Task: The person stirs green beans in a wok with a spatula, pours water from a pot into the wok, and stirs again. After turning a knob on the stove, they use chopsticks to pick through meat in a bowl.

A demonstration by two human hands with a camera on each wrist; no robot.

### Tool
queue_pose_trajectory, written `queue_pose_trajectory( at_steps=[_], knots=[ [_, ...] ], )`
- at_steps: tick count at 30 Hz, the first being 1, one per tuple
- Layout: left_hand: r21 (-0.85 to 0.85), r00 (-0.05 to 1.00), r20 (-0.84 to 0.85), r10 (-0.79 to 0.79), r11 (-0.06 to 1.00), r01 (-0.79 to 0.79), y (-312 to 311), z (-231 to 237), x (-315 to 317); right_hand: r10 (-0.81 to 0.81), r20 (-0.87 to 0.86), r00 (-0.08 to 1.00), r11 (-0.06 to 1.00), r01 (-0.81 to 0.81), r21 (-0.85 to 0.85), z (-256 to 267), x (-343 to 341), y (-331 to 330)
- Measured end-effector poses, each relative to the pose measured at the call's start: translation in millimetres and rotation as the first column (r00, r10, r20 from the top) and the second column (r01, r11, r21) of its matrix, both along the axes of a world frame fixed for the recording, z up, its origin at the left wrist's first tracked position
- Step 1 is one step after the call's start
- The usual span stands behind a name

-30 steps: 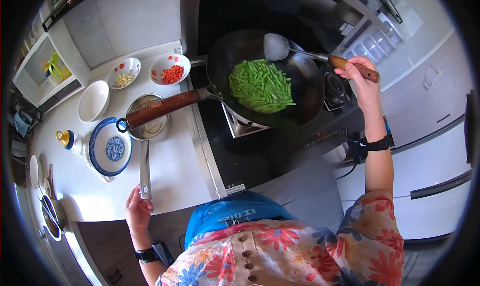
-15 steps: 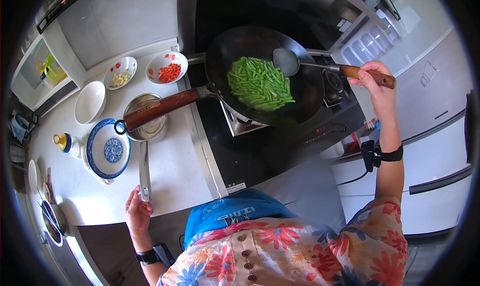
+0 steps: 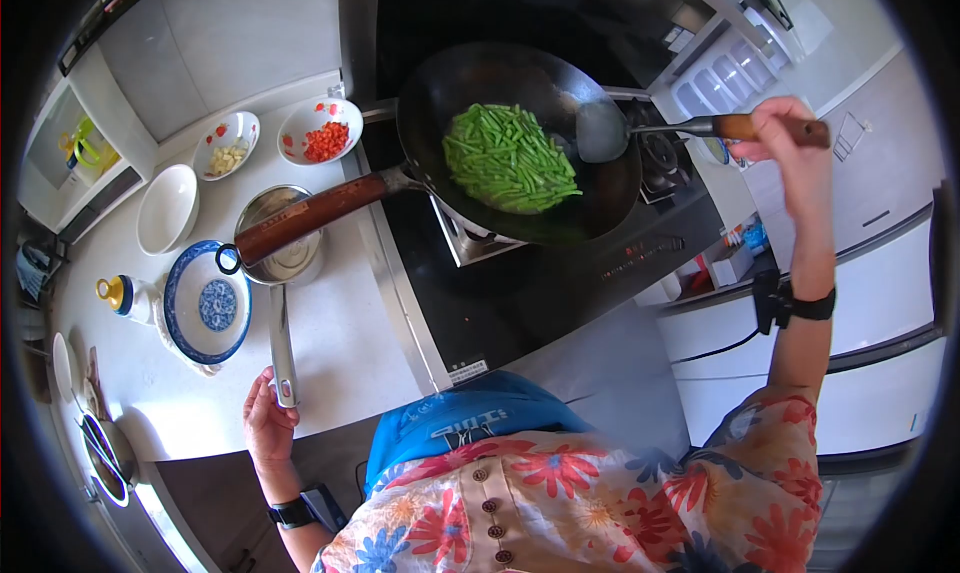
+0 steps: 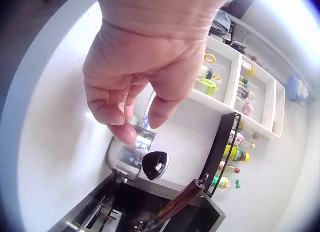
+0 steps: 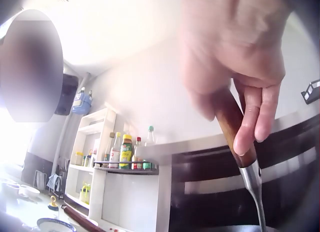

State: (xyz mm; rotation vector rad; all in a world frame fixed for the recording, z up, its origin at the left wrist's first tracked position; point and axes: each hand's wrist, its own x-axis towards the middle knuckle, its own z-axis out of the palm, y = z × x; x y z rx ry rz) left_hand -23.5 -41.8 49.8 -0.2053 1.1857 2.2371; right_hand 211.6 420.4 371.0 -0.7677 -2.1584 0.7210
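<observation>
In the head view, my right hand [image 3: 798, 163] grips the wooden handle of a spatula [image 3: 602, 133], its metal blade inside the right side of a dark wok [image 3: 485, 71]. Cut green beans [image 3: 512, 161] lie heaped left of the blade. The right wrist view has fingers of that hand [image 5: 235, 59] curled round the wooden handle [image 5: 231, 127]. My left hand [image 3: 268, 421] is beside the end of a saucepan's metal handle [image 3: 283, 348], fingers loosely curled; whether it touches the handle is unclear. Nothing shows in this hand [image 4: 142, 67] in the left wrist view.
The wok's wooden handle [image 3: 305, 213] extends left over the saucepan [image 3: 300, 263]. Left of the stove stand bowls of chopped red pieces [image 3: 325, 143] and pale pieces [image 3: 226, 160], a white bowl [image 3: 168, 210], a blue-rimmed dish [image 3: 183, 323] and a yellow-topped bottle [image 3: 125, 295].
My right hand has moved right, drawing the spatula blade away from the beans to the wok's right side. My left hand has stayed by the saucepan handle. The head view has shifted slightly.
</observation>
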Motion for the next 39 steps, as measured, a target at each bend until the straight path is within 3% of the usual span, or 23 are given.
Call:
queue_pose_trajectory(
  at_steps=[2,4,9,15,18,24,28,30,31,33,39],
  knots=[
    [0.002,1.000,0.016,-0.015,1.000,0.015,-0.6,1.9,0.0,-0.051,0.064,0.997,0.998,0.049,0.029,18.4,-3.7,1.5],
    [0.008,0.999,0.031,-0.034,0.999,0.033,-0.6,1.3,-0.6,-0.067,0.072,0.995,0.995,0.073,-0.070,27.7,-8.4,0.8],
    [0.004,0.999,0.018,-0.046,0.999,0.046,2.4,3.7,0.2,-0.022,-0.028,0.999,0.986,0.017,-0.165,-0.3,-24.5,0.5],
    [0.030,0.998,0.050,0.023,0.999,-0.025,-0.6,-0.9,0.3,0.024,0.077,0.997,0.999,-0.026,0.028,6.5,-18.9,2.6],
    [0.034,0.998,0.004,-0.057,0.998,0.057,-5.3,-0.9,-1.4,0.153,0.034,0.988,0.983,-0.149,-0.107,-4.6,-22.5,-3.6],
    [0.024,0.999,0.001,-0.041,0.999,0.041,-8.1,-1.7,-6.1,0.134,-0.054,0.989,0.991,-0.133,0.035,0.2,-22.8,-11.0],
    [0.023,0.999,-0.019,-0.049,0.999,0.049,-9.5,-0.2,-7.1,0.212,-0.148,0.966,0.969,-0.228,-0.094,-14.1,-35.6,-15.7],
    [-0.071,0.968,-0.102,-0.228,0.972,0.222,-4.5,19.9,-4.3,0.244,-0.140,0.960,0.963,-0.257,-0.077,-18.4,-42.4,-21.1],
    [-0.074,0.970,-0.100,-0.221,0.974,0.214,-1.1,26.5,-2.3,0.252,-0.139,0.958,0.961,-0.264,-0.081,-17.4,-43.5,-24.4],
    [-0.027,0.927,-0.030,-0.373,0.928,0.372,4.4,40.1,1.7,0.185,-0.235,0.954,0.972,-0.213,-0.100,-13.8,-47.9,-33.0],
    [0.048,0.885,-0.063,-0.462,0.884,0.465,16.0,38.9,-2.1,0.155,-0.205,0.966,0.981,-0.174,-0.081,-36.7,-38.4,-7.9]
  ],
)
